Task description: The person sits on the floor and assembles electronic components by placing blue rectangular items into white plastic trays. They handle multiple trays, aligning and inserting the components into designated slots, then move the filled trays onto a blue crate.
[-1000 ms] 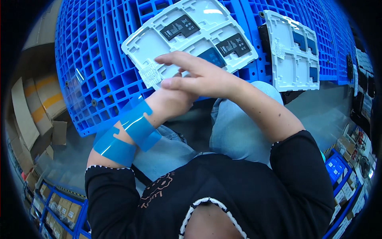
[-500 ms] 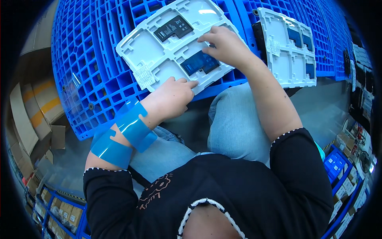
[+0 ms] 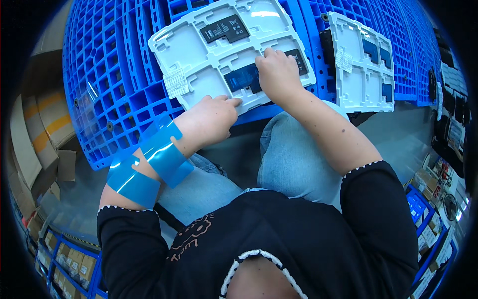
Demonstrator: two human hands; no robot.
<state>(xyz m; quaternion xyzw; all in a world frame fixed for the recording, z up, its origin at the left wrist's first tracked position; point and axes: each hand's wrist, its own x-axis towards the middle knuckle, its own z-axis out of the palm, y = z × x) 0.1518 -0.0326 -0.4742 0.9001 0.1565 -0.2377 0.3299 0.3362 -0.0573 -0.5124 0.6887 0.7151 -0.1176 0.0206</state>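
A white moulded tray (image 3: 201, 67) lies tilted on the blue plastic pallet, close in front of me. Along its near edge rests my left hand (image 3: 214, 117), fingers curled and touching the rim. Over the near right compartment, my right hand (image 3: 280, 74) is closed, its fingertips bent down; what they pinch is hidden. Partly under it lies a flat black battery covered with blue film (image 3: 241, 78). Another flat black battery (image 3: 224, 30) sits bare in a far compartment, and a dark one (image 3: 297, 61) shows right of my hand. Two glossy blue film strips (image 3: 162, 149) cling around my left forearm.
A second white tray (image 3: 358, 79) with several blue-covered pieces stands to the right on the pallets (image 3: 117, 65). A white printed label (image 3: 176, 83) lies at the near tray's left side. Cardboard boxes (image 3: 47, 122) are at the left, blue shelving (image 3: 74, 259) at the lower left.
My right hand has moved down over the blue-covered battery, and its fingers have curled in. A dark battery now shows to its right. My left hand stays at the tray's near edge.
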